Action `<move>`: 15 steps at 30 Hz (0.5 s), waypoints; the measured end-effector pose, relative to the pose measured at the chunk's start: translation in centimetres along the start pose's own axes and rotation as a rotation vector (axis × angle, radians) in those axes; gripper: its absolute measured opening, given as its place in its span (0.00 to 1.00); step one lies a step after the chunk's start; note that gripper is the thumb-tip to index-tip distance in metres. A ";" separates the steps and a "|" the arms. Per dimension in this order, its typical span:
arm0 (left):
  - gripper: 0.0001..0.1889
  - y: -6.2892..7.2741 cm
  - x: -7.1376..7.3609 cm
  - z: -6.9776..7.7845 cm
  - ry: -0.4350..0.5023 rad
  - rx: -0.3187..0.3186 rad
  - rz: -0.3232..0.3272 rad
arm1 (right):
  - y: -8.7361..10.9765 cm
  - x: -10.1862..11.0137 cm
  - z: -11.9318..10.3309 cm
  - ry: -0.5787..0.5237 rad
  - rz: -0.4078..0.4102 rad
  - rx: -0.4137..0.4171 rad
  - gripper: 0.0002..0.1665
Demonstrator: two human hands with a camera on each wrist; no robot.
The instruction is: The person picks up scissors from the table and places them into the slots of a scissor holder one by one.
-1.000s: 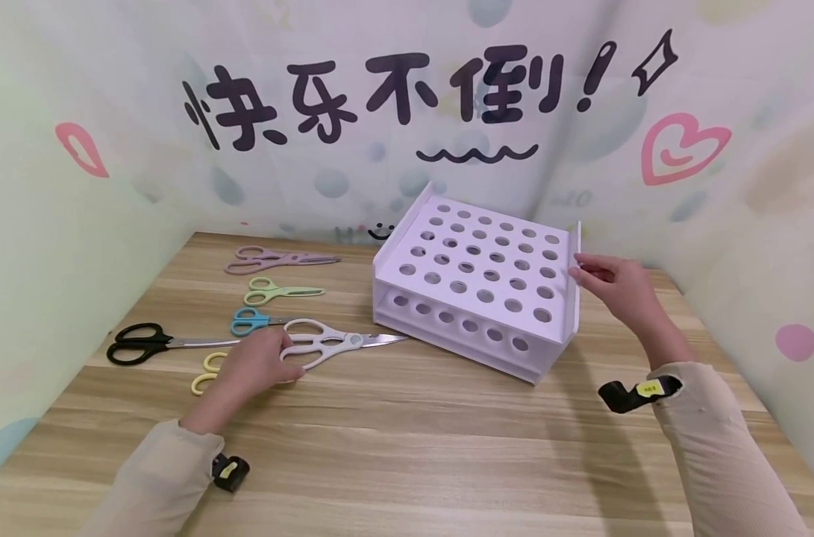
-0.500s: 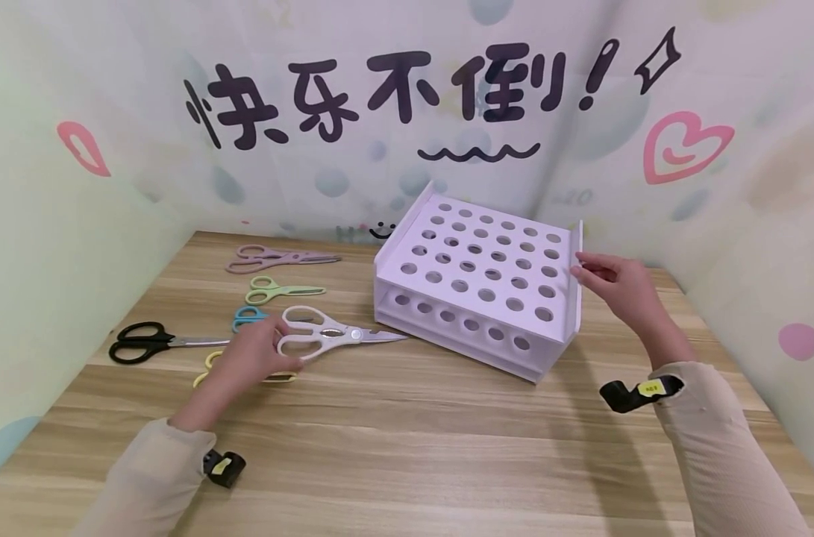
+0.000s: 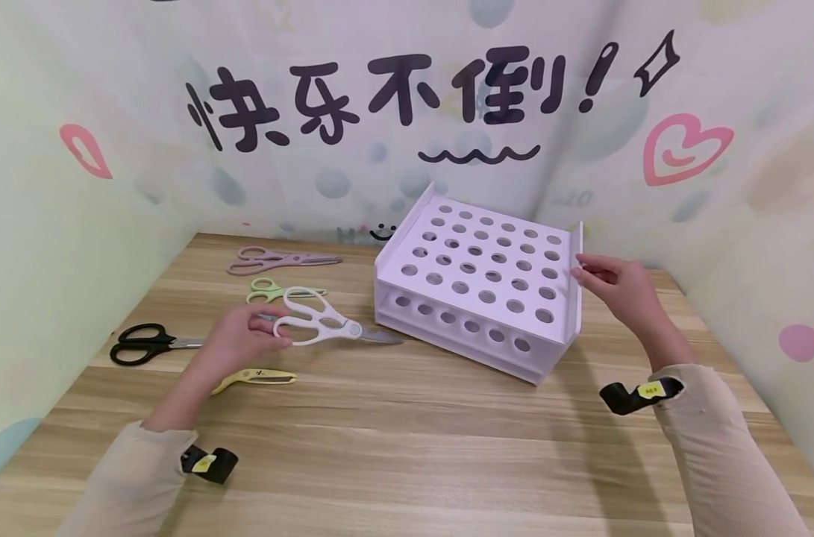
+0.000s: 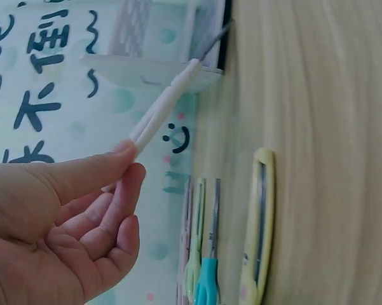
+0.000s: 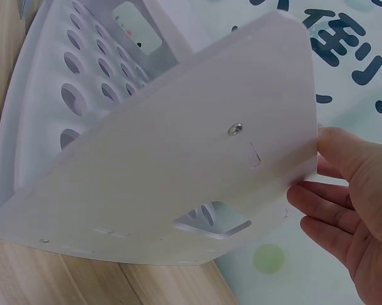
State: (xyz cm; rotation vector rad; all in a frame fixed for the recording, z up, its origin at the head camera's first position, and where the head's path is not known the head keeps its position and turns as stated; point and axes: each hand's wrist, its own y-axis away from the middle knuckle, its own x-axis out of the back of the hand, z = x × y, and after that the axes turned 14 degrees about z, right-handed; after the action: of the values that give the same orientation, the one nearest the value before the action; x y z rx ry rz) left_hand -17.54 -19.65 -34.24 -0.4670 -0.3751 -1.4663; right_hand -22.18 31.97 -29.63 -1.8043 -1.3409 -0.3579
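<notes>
My left hand [image 3: 235,339] pinches the handle loops of the white scissors [image 3: 319,326] between thumb and fingers. In the left wrist view these scissors [image 4: 168,101] are edge-on and raised off the table, blades pointing away from the hand. In the head view the blades point right, toward the front left corner of a white rack [image 3: 474,262] with rows of round holes. My right hand [image 3: 618,289] pinches the upper edge of the rack's right side panel. In the right wrist view, thumb and fingertips of that hand [image 5: 353,203] meet the panel's edge.
Pink scissors [image 3: 279,259], green scissors [image 3: 268,290], black scissors [image 3: 148,344] and yellow scissors [image 3: 262,377] lie on the wooden table [image 3: 393,440]. Blue scissors [image 4: 208,279] are mostly hidden behind my left hand in the head view. A printed cloth [image 3: 353,179] hangs behind the table.
My left hand has lifted the white scissors and drawn them slightly back to the left, now overlapping the blue and green scissors. The right hand and the rack have stayed in place.
</notes>
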 end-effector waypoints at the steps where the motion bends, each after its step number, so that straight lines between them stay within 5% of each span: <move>1: 0.25 0.0 0.1 0.2 0.008 0.006 0.005 | 0.0 0.0 0.0 -0.003 -0.001 0.004 0.27; 15: 0.28 0.2 0.8 2.6 0.020 0.068 0.099 | 0.1 -0.1 0.0 0.000 0.009 0.000 0.27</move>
State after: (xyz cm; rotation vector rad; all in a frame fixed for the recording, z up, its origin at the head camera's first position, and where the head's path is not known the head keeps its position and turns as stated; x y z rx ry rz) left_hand -17.21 -18.98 -31.64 -0.4104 -0.3798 -1.3571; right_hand -22.16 31.90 -29.78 -1.8095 -1.3316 -0.3528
